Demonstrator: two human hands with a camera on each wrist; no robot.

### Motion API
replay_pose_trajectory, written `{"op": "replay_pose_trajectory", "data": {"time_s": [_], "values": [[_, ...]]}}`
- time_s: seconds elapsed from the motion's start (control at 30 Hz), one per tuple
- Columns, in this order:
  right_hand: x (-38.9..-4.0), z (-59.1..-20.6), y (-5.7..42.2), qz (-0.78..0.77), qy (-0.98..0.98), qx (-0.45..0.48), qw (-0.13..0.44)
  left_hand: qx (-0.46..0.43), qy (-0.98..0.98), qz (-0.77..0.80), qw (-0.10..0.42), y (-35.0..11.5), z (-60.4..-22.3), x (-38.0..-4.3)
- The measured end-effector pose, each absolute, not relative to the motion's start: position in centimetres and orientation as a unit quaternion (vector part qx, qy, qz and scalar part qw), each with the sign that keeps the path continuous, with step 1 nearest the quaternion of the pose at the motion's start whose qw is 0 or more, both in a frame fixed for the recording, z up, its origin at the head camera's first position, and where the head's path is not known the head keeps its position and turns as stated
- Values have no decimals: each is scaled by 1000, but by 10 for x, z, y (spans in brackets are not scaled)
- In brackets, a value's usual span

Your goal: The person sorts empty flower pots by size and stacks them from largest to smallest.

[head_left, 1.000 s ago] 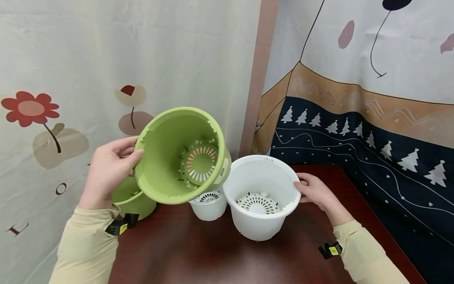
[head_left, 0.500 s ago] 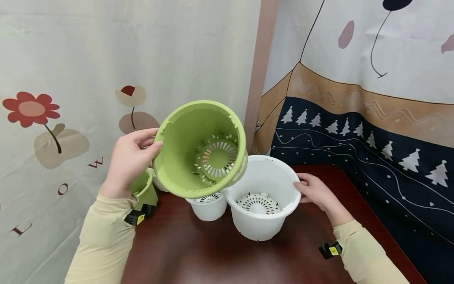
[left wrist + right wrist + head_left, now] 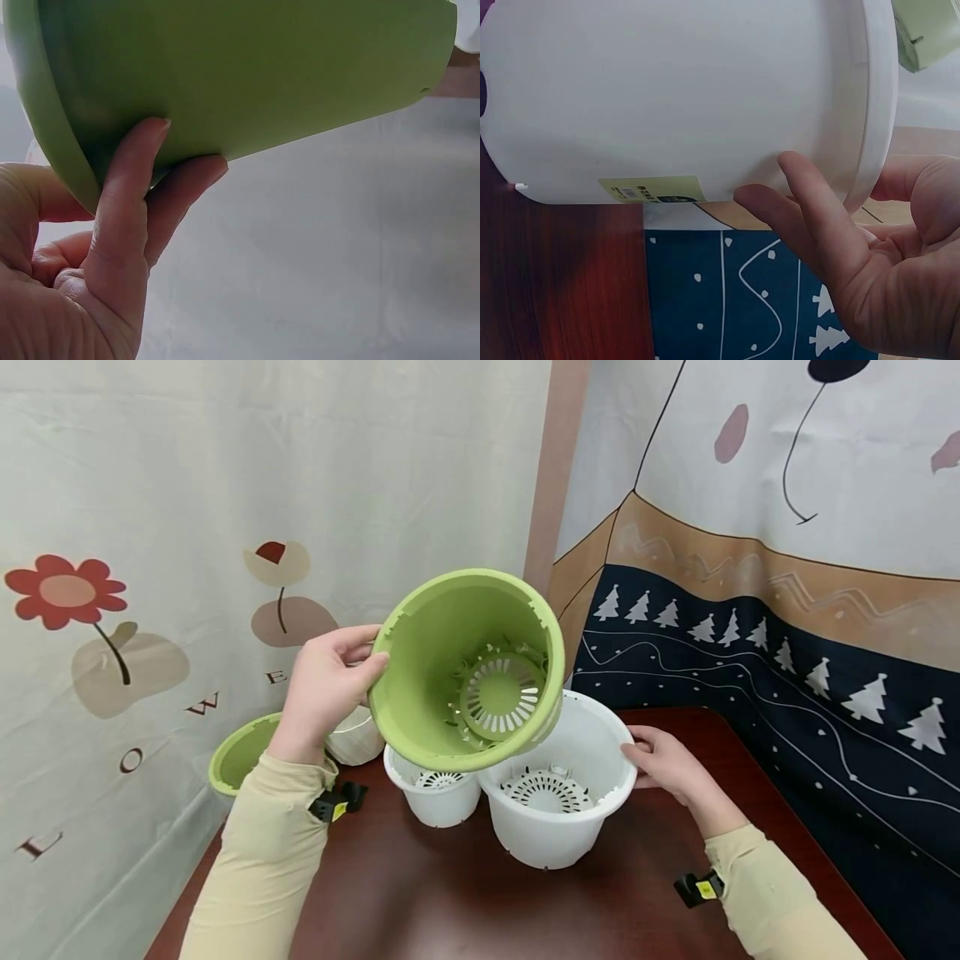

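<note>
One green pot (image 3: 467, 672) aloft, left grip (image 3: 326, 685) pinching rim (image 3: 556, 656), white pot (image 3: 551, 835), right grip (image 3: 669, 764) likewise, table edge (image 3: 772, 796) beyond

Grn pot (image 3: 438, 681) held up, tilted; wht pot (image 3: 545, 837) upright; both w/ slotted btms.

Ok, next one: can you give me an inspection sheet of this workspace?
Surface: glossy reddish-brown table.
Job's things: held green pot, tilted, opening facing the head camera; large white pot on the table.
Clutter: small white pot beside the large white pot; another green pot and a whitish pot farther left.
Hands: left hand pinches the held green pot's rim; right hand grips the large white pot's rim.
Cables: nothing seen.
Surroundings: flower-print curtain and tree-print curtain.
</note>
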State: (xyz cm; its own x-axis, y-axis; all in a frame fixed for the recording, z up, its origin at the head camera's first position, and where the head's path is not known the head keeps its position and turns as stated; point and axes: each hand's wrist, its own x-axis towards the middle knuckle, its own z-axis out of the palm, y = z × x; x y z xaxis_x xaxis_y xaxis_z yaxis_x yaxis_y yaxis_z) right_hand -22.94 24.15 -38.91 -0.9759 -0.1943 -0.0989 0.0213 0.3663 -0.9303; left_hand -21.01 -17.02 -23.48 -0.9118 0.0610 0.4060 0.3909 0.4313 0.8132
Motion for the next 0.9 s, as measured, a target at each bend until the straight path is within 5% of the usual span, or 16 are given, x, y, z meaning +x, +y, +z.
{"op": "replay_pose_trajectory", "data": {"time_s": [0.33, 0.9], "values": [[-230, -390, 242, -562, 819, -61, 98, -144, -841, -498, 157, -147, -247, -226], [-229, -390, 243, -574, 809, -71, 102, -142, -821, -547, 77, -116, -274, -243]]}}
